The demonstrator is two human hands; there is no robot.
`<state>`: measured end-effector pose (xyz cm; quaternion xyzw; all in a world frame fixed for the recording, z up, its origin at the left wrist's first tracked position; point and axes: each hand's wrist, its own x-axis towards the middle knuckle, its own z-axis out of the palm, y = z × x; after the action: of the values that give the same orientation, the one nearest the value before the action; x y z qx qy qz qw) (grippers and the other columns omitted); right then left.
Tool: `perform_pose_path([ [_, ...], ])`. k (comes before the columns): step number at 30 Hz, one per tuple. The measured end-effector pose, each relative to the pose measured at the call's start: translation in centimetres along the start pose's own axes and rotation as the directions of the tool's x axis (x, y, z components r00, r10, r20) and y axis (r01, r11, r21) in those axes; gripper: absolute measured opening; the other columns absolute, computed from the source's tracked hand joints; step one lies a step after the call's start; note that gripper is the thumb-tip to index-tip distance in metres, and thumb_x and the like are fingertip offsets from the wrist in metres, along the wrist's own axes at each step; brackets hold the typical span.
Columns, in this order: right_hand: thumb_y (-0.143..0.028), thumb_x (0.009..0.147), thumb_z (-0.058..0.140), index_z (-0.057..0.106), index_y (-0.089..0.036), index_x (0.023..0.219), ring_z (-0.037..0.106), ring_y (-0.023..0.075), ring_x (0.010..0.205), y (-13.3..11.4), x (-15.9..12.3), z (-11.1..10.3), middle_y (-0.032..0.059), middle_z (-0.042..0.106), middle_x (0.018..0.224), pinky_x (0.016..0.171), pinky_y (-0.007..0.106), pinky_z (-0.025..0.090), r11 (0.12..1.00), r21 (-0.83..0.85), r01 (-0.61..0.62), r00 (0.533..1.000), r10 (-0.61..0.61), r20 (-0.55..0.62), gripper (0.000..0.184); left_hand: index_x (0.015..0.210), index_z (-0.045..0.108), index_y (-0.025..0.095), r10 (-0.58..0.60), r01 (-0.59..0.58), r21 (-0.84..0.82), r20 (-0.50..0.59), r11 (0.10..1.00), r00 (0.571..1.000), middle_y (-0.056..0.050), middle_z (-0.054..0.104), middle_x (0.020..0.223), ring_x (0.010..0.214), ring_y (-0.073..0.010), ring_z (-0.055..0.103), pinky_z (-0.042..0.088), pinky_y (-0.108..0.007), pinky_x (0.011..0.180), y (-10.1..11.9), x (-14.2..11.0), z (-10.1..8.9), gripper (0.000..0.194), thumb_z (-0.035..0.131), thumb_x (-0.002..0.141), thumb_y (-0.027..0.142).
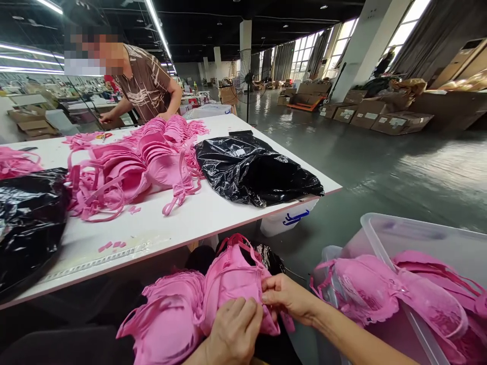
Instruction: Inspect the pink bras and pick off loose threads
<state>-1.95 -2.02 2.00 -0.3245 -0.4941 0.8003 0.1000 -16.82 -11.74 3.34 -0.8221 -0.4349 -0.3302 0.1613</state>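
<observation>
A stack of pink bras (171, 314) rests low in front of me, below the table's edge, with the cups nested together. My left hand (238, 324) is closed, its fingertips pinched on the lower edge of the right-hand bra cup. At that cup's right side, my right hand (285, 298) grips the edge between thumb and curled fingers. The two hands are close together, and the fabric between the fingers is mostly hidden. Straps loop over the top of the cup.
On the white table (152, 228) lie nested pink bras (125, 170), a black plastic bag (254, 170) and another black bag (30, 223). Across it stands a person (146, 81). A clear plastic bin (426, 230) at right holds pink bras (369, 286). Cardboard boxes (399, 121) line the floor behind.
</observation>
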Motion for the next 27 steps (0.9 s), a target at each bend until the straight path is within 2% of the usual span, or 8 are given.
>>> perform_pose_path([
  [4, -0.027, 0.054, 0.063, 0.053, -0.015, 0.059, 0.042, 0.0065, 0.038, -1.3, 0.0, 1.0, -0.0058, 0.05, 0.047, 0.04, 0.018, 0.034, 0.999, -0.041, -0.01, 0.999, 0.013, 0.052, 0.016, 0.081, 0.06, 0.011, 0.06, -0.057, 0.033, -0.074, 0.998, 0.996, -0.005, 0.061, 0.068, 0.054, -0.0133, 0.049, 0.034, -0.027, 0.05, 0.4, 0.9, -0.6, 0.033, 0.029, 0.09, 0.008],
  [11, -0.014, 0.051, 0.052, 0.046, -0.017, 0.052, 0.031, 0.0067, 0.05, -1.9, -0.3, 2.7, -0.0082, 0.038, 0.049, 0.047, 0.018, 0.025, 0.989, -0.14, 0.043, 0.999, -0.04, 0.028, 0.006, 0.079, 0.059, 0.012, 0.094, -0.095, 0.051, 0.008, 0.994, 0.996, -0.004, 0.055, 0.067, 0.055, -0.0138, 0.046, 0.031, -0.028, 0.048, 1.1, 0.4, -1.1, 0.03, 0.031, 0.088, 0.006],
  [15, -0.019, 0.053, 0.056, 0.046, -0.018, 0.056, 0.033, 0.0083, 0.052, -1.6, 0.0, 2.8, -0.0072, 0.039, 0.054, 0.051, 0.02, 0.03, 0.986, -0.166, 0.028, 0.998, -0.02, 0.052, 0.01, 0.077, 0.056, 0.013, 0.128, -0.131, -0.001, 0.21, 0.991, 0.969, -0.004, 0.054, 0.071, 0.063, -0.0148, 0.049, 0.033, -0.028, 0.051, 1.0, 0.5, -1.9, 0.013, 0.045, 0.084, 0.012],
  [19, -0.029, 0.062, 0.067, 0.058, -0.016, 0.072, 0.048, 0.0131, 0.063, -2.6, -0.6, 1.9, -0.0027, 0.053, 0.066, 0.066, 0.025, 0.041, 0.986, -0.145, 0.078, 0.993, -0.063, 0.101, 0.019, 0.088, 0.057, 0.015, -0.164, 0.193, -0.065, 0.311, 0.979, 0.936, -0.007, 0.059, 0.087, 0.077, -0.0174, 0.052, 0.043, -0.03, 0.067, -1.6, 2.2, -4.6, 0.009, 0.05, 0.082, 0.018],
  [20, -0.032, 0.064, 0.069, 0.061, -0.017, 0.081, 0.051, 0.0146, 0.067, -3.0, -0.8, 1.5, -0.0011, 0.056, 0.071, 0.07, 0.027, 0.043, 0.989, -0.118, 0.093, 0.992, -0.081, 0.1, 0.024, 0.093, 0.058, 0.015, -0.342, 0.369, -0.032, 0.307, 0.929, 0.888, -0.008, 0.06, 0.095, 0.084, -0.0192, 0.053, 0.043, -0.031, 0.072, -2.5, 2.6, -5.3, 0.014, 0.053, 0.081, 0.019],
  [22, -0.037, 0.065, 0.072, 0.061, -0.02, 0.099, 0.056, 0.0177, 0.075, -3.5, -1.1, 0.9, 0.0022, 0.061, 0.082, 0.076, 0.03, 0.045, 0.992, -0.077, 0.101, 0.989, -0.092, 0.114, 0.039, 0.099, 0.059, 0.015, -0.567, 0.648, -0.038, 0.448, 0.761, 0.691, -0.009, 0.061, 0.101, 0.088, -0.021, 0.054, 0.044, -0.031, 0.073, -4.3, 3.1, -6.3, 0.026, 0.062, 0.075, 0.025],
  [24, -0.042, 0.064, 0.075, 0.059, -0.021, 0.109, 0.058, 0.0209, 0.084, -3.6, -1.2, 0.5, 0.0055, 0.063, 0.092, 0.083, 0.034, 0.045, 0.99, -0.117, 0.077, 0.989, -0.061, 0.135, 0.052, 0.08, 0.062, 0.015, -0.56, 0.798, -0.109, 0.656, 0.592, 0.505, -0.002, 0.061, 0.076, 0.068, -0.0158, 0.052, 0.041, -0.025, 0.06, -5.5, 3.2, -6.4, 0.015, 0.061, 0.074, 0.028],
  [27, -0.052, 0.061, 0.076, 0.064, -0.017, 0.101, 0.058, 0.0243, 0.086, -2.8, -1.0, 0.2, 0.0084, 0.064, 0.091, 0.083, 0.037, 0.046, 0.955, -0.296, 0.027, 0.995, 0.003, 0.101, 0.055, 0.057, 0.056, 0.015, -0.537, 0.871, -0.182, 0.724, 0.456, 0.433, 0.004, 0.045, 0.051, 0.052, -0.0102, 0.04, 0.032, -0.021, 0.049, -5.8, 3.0, -5.3, 0.024, 0.052, 0.079, 0.025],
])
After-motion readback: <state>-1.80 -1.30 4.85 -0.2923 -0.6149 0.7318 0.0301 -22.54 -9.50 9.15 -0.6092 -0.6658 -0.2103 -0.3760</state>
